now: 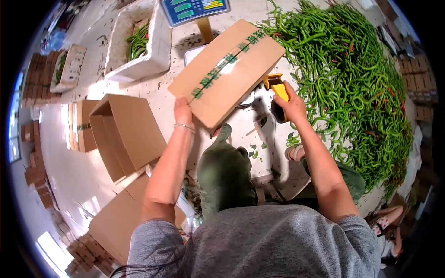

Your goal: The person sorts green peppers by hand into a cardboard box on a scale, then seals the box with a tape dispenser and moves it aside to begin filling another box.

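Observation:
A closed cardboard box (257,62) with green-printed tape along its top lies slanted in front of me, above a scale platform that it mostly covers. My left hand (182,111) grips its near left corner, with the fingertips partly hidden. Just right of the box, my right hand (292,105) is wrapped around a yellow and black tape dispenser (279,90). The dispenser is held apart from the box, over the floor. Behind the box rises the scale's blue display (194,10) on a post.
A large heap of green chili peppers (352,88) spreads along the right. At left stand a white foam box (134,72) with some peppers and an open carton (132,132). Stacked cartons (41,76) line the far left. Another person (389,231) is at lower right.

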